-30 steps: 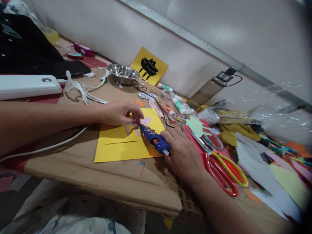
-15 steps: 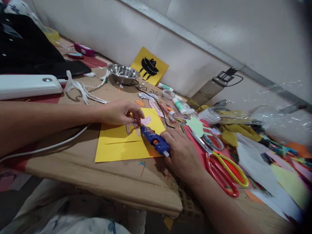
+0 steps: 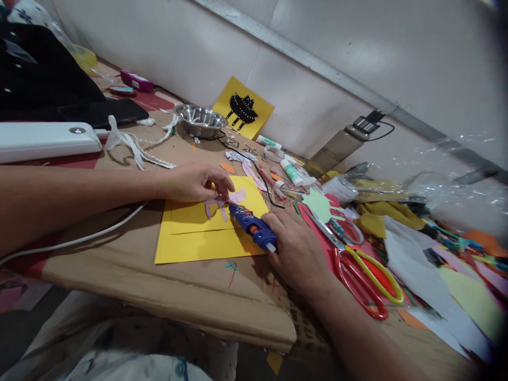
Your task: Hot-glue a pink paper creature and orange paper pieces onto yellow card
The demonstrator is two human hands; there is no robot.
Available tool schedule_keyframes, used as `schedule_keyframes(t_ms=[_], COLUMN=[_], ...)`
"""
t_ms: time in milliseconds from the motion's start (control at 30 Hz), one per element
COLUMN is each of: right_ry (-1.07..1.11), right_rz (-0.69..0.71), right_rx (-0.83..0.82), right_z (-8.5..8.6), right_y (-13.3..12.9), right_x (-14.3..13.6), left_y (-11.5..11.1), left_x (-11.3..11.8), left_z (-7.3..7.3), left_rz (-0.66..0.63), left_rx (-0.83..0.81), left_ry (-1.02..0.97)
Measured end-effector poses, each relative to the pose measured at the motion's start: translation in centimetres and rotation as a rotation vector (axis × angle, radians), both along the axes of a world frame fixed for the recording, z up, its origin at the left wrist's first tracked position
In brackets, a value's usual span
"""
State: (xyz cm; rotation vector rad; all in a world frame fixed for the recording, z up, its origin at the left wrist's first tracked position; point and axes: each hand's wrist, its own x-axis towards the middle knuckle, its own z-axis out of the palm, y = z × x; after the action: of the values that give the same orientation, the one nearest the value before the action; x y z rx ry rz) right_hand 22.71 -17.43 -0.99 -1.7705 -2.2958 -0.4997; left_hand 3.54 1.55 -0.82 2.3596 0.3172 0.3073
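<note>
1. Left hand (image 3: pixel 198 182): fingers bent down at the pink paper cutout (image 3: pixel 238 196), which lies on the yellow card (image 3: pixel 190 248); I cannot tell whether they pinch or only press it; light pressure, well clear of the nozzle, should hold it flat and avoid burns
2. Hot glue gun (image 3: pixel 264 236): its nozzle end points at the cutout near the left fingertips, contact unclear; a thin, slow bead just inside the outline would probably limit ooze
3. Right hand (image 3: pixel 297 251): closed round the gun's rear; a steady wrist and gentle squeeze seem best
4. Counts, left to right: one steel bowl (image 3: pixel 200 124), one pink cutout, one card bearing a black motif (image 3: pixel 243 108), one glue gun, two white-and-green tubes (image 3: pixel 291 173), one pale green cutout (image 3: pixel 316 205), one grey bottle (image 3: pixel 337 148), one pair of red-and-yellow-handled scissors (image 3: pixel 340 245)
</note>
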Motion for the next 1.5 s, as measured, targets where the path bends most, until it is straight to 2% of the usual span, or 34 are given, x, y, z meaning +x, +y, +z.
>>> schedule_keyframes(t_ms=[167, 333, 533, 767, 867, 1000, 1067, 1233, 1500], right_ry=[0.068, 0.338, 0.71, 0.937, 0.961, 0.928, 0.915, 0.925, 0.962], right_rz=[-0.025, -0.004, -0.11, -0.146, -0.18, -0.218, -0.247, -0.287, -0.281], right_rx=[-0.002, 0.009, -0.018, 0.092, 0.087, 0.076, 0.065, 0.064, 0.069], right_z=[0.0, -0.3, -1.1, -0.8, -0.5, -0.3, -0.2, 0.0, -0.2], right_y=[-0.3, -0.5, -0.1, 0.4, 0.6, 0.5, 0.5, 0.5, 0.6], right_x=[0.7, 1.8, 3.2, 2.9, 3.1, 3.5, 3.7, 3.6, 3.8], left_y=[-0.1, -0.3, -0.6, 0.0, 0.3, 0.7, 0.8, 1.0, 1.2], left_x=[0.0, -0.2, -0.4, -0.7, -0.7, -0.7, -1.0, -2.2, -2.1], left_z=[-0.1, -0.2, -0.4, -0.5, -0.5, -0.8, -0.8, -0.6, -0.7], left_rz=[0.005, -0.003, -0.069, -0.133, -0.153, -0.267, -0.286, -0.207, -0.361], left_rx=[0.022, 0.132, 0.313, 0.333, 0.352, 0.466, 0.491, 0.449, 0.453], left_ry=[-0.008, -0.021, -0.026, -0.046, -0.046, -0.039, -0.034, -0.019, -0.035])
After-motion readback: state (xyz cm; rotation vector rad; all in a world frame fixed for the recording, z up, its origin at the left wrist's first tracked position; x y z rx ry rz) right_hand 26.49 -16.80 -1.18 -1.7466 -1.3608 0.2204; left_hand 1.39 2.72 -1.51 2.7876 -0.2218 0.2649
